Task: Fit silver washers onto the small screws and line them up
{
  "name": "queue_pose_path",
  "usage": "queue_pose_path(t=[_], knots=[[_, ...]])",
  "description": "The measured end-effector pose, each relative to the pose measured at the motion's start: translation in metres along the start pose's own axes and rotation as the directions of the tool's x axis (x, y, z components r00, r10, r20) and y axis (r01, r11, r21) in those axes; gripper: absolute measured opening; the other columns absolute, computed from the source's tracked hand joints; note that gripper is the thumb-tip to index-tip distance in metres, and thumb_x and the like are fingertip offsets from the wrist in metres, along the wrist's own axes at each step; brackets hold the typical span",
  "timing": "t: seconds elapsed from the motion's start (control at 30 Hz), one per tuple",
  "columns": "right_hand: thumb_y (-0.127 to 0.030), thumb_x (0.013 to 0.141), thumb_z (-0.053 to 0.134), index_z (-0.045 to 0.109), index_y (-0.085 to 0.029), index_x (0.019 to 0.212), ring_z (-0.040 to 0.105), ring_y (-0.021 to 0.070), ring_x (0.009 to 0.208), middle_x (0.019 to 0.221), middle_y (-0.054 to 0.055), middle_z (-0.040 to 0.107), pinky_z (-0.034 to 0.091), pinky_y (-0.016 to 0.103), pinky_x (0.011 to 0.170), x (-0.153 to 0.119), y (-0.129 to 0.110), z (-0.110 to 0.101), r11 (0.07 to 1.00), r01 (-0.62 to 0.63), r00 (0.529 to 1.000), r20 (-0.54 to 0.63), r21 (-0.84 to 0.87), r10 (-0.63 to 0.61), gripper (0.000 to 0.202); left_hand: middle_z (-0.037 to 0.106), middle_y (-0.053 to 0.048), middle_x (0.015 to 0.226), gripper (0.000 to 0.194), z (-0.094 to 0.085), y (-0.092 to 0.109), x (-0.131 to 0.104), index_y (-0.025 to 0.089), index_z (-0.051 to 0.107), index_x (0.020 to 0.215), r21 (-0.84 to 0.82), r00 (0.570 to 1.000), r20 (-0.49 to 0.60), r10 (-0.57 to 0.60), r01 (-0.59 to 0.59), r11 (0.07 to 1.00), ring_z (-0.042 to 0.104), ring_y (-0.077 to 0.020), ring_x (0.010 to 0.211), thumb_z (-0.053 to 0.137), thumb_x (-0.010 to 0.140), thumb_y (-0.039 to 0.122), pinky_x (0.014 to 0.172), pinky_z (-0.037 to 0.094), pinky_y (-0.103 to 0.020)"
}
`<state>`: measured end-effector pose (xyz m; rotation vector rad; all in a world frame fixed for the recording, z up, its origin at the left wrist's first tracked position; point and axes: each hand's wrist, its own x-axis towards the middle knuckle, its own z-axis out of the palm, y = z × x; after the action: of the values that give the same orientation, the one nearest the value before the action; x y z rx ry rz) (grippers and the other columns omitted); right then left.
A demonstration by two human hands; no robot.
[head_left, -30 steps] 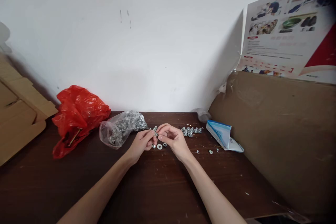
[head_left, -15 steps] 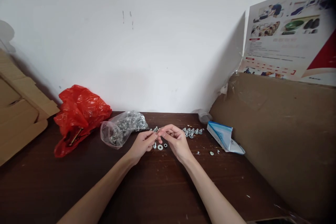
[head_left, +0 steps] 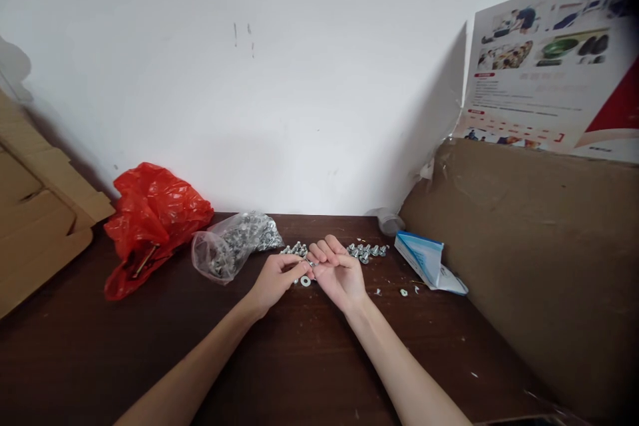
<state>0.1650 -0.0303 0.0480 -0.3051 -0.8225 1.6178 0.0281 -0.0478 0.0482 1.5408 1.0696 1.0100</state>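
A small shiny metal fastener [head_left: 310,263] shows between my two hands; fingers cover most of it. My left hand [head_left: 277,281] is closed, thumb and fingertips pinching the piece from the left. My right hand [head_left: 343,277] has its palm turned up, with fingers curled in around the other end. Just below the fingertips a flat washer [head_left: 305,281] lies on the table. Behind the hands stands a cluster of small bolts [head_left: 295,249], partly hidden. To the right is a group of bolts [head_left: 367,251] standing on their heads.
A clear bag of metal hardware [head_left: 239,243] lies left of the hands, beside a red plastic bag [head_left: 152,213]. A blue and white packet [head_left: 424,261], a clear cup [head_left: 390,221] and small scraps [head_left: 404,293] are at right. Cardboard [head_left: 539,239] flanks the dark table [head_left: 299,373].
My right hand has rolled palm up, its fingers curling in, and the metal piece has come into view. My left hand has shifted slightly right and keeps its pinch.
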Motion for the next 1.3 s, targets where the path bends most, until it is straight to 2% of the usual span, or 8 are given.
queue_pose_path(t=[0.2, 0.37, 0.47, 0.53, 0.67, 0.87, 1.03, 1.3], knots=[[-0.012, 0.047, 0.048, 0.019, -0.022, 0.061, 0.019, 0.0120, 0.048, 0.057, -0.005, 0.016, 0.027, 0.027, 0.043, -0.003, -0.006, 0.001, 1.000, 0.015, 1.000, 0.000, 0.008, -0.015, 0.033, 0.039, 0.004, 0.046, 0.031, 0.003, -0.001, -0.002, 0.012, 0.064, 0.062, -0.056, 0.991, 0.114, -0.065, 0.072, 0.996, 0.024, -0.0057, 0.043, 0.052, 0.079, 0.035, 0.044, 0.015, -0.022], [-0.012, 0.054, 0.049, 0.032, -0.022, 0.062, 0.029, 0.0121, 0.051, 0.058, -0.004, 0.026, 0.031, 0.026, 0.045, -0.002, -0.011, -0.005, 0.997, 0.076, 0.997, -0.013, 0.012, -0.076, 0.021, 0.028, 0.006, 0.046, 0.035, 0.005, -0.001, -0.004, 0.011, 0.065, 0.066, -0.124, 0.985, 0.157, -0.071, 0.091, 0.988, 0.021, -0.0056, 0.044, 0.052, 0.082, 0.038, 0.044, 0.014, -0.022], [-0.019, 0.068, 0.055, 0.050, -0.022, 0.071, 0.041, 0.0124, 0.058, 0.068, -0.001, 0.047, 0.035, 0.026, 0.050, 0.001, -0.009, -0.009, 0.975, 0.092, 0.994, -0.042, -0.202, -0.103, 0.006, 0.030, 0.006, 0.048, 0.037, 0.002, -0.002, -0.002, 0.010, 0.065, 0.070, -0.161, 0.993, 0.108, -0.053, 0.070, 0.985, 0.022, -0.0053, 0.044, 0.052, 0.083, 0.042, 0.043, 0.014, -0.021], [-0.027, 0.074, 0.062, 0.060, -0.021, 0.080, 0.045, 0.0126, 0.061, 0.077, 0.001, 0.056, 0.037, 0.027, 0.054, 0.002, -0.006, -0.011, 0.899, 0.073, 0.993, -0.056, -0.431, -0.108, 0.009, 0.029, 0.006, 0.049, 0.037, 0.000, -0.002, -0.001, 0.010, 0.064, 0.070, -0.167, 0.997, 0.077, -0.031, 0.043, 0.985, 0.022, -0.0050, 0.045, 0.052, 0.084, 0.043, 0.043, 0.015, -0.021], [-0.036, 0.076, 0.067, 0.066, -0.020, 0.088, 0.048, 0.0130, 0.056, 0.060, -0.002, 0.056, 0.039, 0.028, 0.057, 0.001, 0.001, -0.009, 0.754, 0.049, 0.999, 0.044, -0.655, -0.027, 0.020, 0.028, 0.006, 0.049, 0.039, -0.004, -0.002, 0.001, 0.011, 0.062, 0.069, -0.160, 1.000, 0.010, 0.002, 0.000, 0.987, 0.024, -0.0045, 0.044, 0.052, 0.084, 0.045, 0.043, 0.017, -0.020], [-0.035, 0.075, 0.070, 0.069, -0.020, 0.087, 0.052, 0.0123, 0.058, 0.062, -0.002, 0.057, 0.040, 0.027, 0.058, 0.002, 0.002, -0.012, 0.808, 0.069, 0.993, 0.117, -0.585, 0.000, 0.019, 0.036, 0.005, 0.051, 0.037, -0.008, -0.002, 0.002, 0.012, 0.062, 0.071, -0.063, 1.000, -0.022, 0.014, -0.016, 0.998, 0.028, -0.0055, 0.045, 0.051, 0.084, 0.044, 0.044, 0.022, -0.019], [-0.029, 0.069, 0.075, 0.070, -0.021, 0.085, 0.051, 0.0102, 0.059, 0.065, -0.002, 0.061, 0.037, 0.024, 0.056, 0.003, -0.002, -0.016, 0.863, -0.034, 0.995, 0.061, -0.504, 0.074, 0.018, 0.053, 0.000, 0.066, 0.027, -0.013, 0.000, 0.004, 0.013, 0.063, 0.072, 0.119, 0.985, -0.010, 0.172, -0.170, 0.978, 0.044, -0.0096, 0.061, 0.053, 0.083, 0.036, 0.058, 0.035, -0.021], [-0.030, 0.067, 0.076, 0.069, -0.021, 0.085, 0.051, 0.0112, 0.062, 0.067, -0.002, 0.057, 0.040, 0.025, 0.058, 0.002, -0.004, -0.019, 0.764, 0.013, 0.986, 0.134, -0.645, 0.096, 0.022, 0.046, 0.002, 0.060, 0.030, -0.016, -0.004, 0.007, 0.014, 0.061, 0.064, 0.231, 0.987, -0.027, 0.160, -0.149, 0.962, 0.040, -0.0100, 0.059, 0.050, 0.082, 0.036, 0.057, 0.032, -0.022]])
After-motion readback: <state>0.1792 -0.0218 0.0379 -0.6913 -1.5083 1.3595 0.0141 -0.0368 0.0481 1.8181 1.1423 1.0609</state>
